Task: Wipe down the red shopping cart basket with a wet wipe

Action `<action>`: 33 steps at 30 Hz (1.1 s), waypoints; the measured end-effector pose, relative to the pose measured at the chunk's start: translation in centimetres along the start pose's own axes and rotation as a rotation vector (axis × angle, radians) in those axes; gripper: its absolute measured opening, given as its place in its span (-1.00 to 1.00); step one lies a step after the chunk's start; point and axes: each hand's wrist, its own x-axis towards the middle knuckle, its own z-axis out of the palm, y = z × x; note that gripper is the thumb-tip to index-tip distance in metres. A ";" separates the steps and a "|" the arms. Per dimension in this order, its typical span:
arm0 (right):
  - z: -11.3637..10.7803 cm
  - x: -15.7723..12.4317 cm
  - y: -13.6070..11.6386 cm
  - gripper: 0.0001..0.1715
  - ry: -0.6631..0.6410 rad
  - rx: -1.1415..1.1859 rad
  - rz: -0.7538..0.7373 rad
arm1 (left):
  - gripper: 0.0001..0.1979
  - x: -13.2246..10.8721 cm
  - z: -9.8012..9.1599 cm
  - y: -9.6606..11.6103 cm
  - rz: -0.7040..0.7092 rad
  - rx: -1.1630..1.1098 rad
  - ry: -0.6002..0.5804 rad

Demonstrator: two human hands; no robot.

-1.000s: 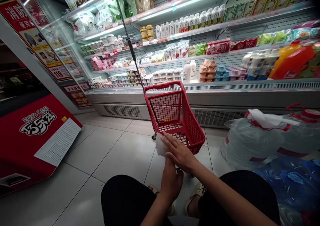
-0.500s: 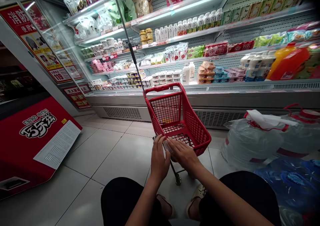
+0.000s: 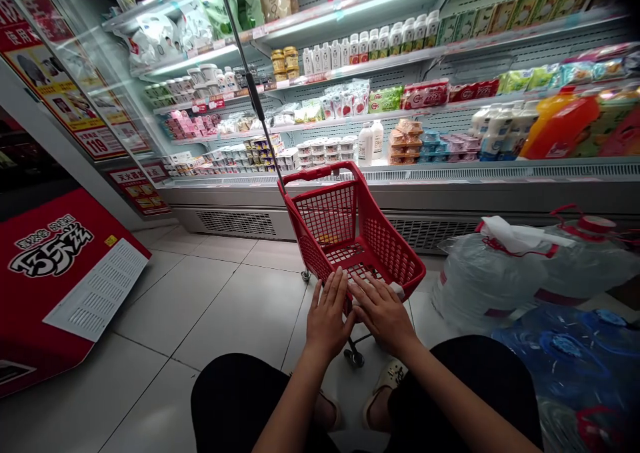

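Observation:
A red plastic shopping cart [image 3: 387,239] stands right in front of me. My left hand [image 3: 327,316] lies flat at its near rim, palm down, fingers stretched out and holding nothing visible. Beside it, my right hand [image 3: 383,313] is also flat, with its fingers extended over the near rim. A bit of white cloth or tissue [image 3: 397,290] shows past the right fingers; the rest of it is hidden under that hand. The two thumbs are close together.
Beyond the cart, a lit refrigerated shelf [image 3: 500,173] holds bottles, cups and bags. Wrapped water jugs [image 3: 493,279] and blue bottles [image 3: 565,353] stand on the right. A red freezer [image 3: 65,266] is at the left. A thin pole [image 3: 255,96] rises by the cart.
My hands have moved slightly right along the rim and flattened, with their fingers more spread. The white piece now sticks out at the right. The view has shifted, moving the surroundings left.

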 end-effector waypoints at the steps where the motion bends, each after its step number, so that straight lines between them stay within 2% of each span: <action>1: -0.1 -0.2 0.2 -0.37 -0.006 0.005 -0.034 | -0.24 -0.2 -0.2 -0.2 0.009 0.006 0.009; 5: -0.9 -1.4 4.0 -0.30 -0.029 0.044 -0.160 | -0.22 -1.0 -1.2 -1.2 0.041 0.027 0.024; 7: -1.5 -2.2 6.4 -0.30 -0.021 0.029 -0.118 | -0.21 -1.2 -1.5 -1.5 0.026 0.040 0.018; 9: -2.0 -2.9 7.9 -0.31 0.004 -0.007 -0.007 | -0.18 -1.2 -1.6 -1.6 -0.015 0.051 0.013; 11: -1.9 -3.3 7.8 -0.31 0.028 -0.033 0.102 | -0.13 -1.1 -1.5 -1.3 -0.074 0.053 0.020; 14: -0.7 -2.8 4.4 -0.28 0.049 -0.034 0.159 | -0.03 -0.7 -0.8 0.0 -0.087 0.029 0.030; 17: 0.7 -1.7 0.2 -0.24 0.019 -0.016 0.112 | 0.04 -0.7 0.4 1.3 -0.017 -0.018 0.025; 20: 1.2 -0.6 -1.5 -0.22 -0.023 0.015 0.017 | 0.07 -1.1 1.0 1.3 -0.065 -0.038 0.054; 22: 0.9 -0.1 -0.9 -0.21 -0.033 0.035 -0.049 | 0.05 -1.4 0.9 0.5 -0.077 -0.037 0.060; 25: 0.5 -0.1 1.5 -0.20 -0.036 0.044 -0.072 | 0.03 -1.7 0.6 -0.7 -0.044 -0.026 0.035; 29: 0.5 -0.7 4.8 -0.23 -0.001 0.006 0.089 | -0.01 -1.7 0.5 -0.9 -0.044 -0.013 0.017; 33: 1.3 -1.0 5.4 -0.22 -0.002 0.040 0.191 | -0.01 -1.4 0.6 -0.5 -0.053 -0.018 0.010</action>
